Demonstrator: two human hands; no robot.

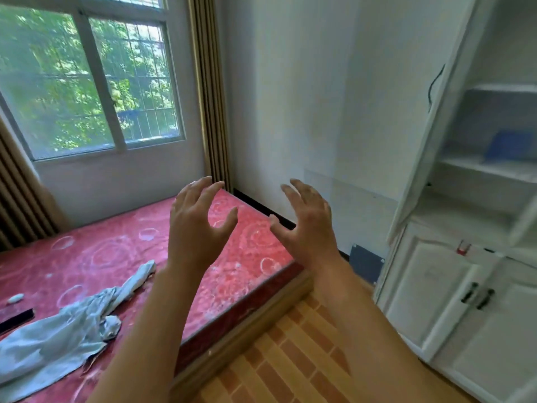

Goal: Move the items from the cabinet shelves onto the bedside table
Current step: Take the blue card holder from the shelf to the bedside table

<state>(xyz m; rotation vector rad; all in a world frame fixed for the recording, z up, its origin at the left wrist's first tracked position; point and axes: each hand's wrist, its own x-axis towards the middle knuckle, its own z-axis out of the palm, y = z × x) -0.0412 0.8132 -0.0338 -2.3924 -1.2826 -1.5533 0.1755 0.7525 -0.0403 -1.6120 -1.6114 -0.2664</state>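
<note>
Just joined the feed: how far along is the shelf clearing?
Done: nothing visible; no bedside table is in view. In hand: nothing; the left hand and right hand are raised, open and empty. Left: a blue item sits on a shelf of the open cabinet.

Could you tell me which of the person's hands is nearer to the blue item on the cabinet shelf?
Right. The right hand is raised just left of the cabinet holding the blue item; the left hand is farther left, over the bed.

A home bedroom: bed (151, 257), curtained window (87, 82), white cabinet (465, 286).
</note>
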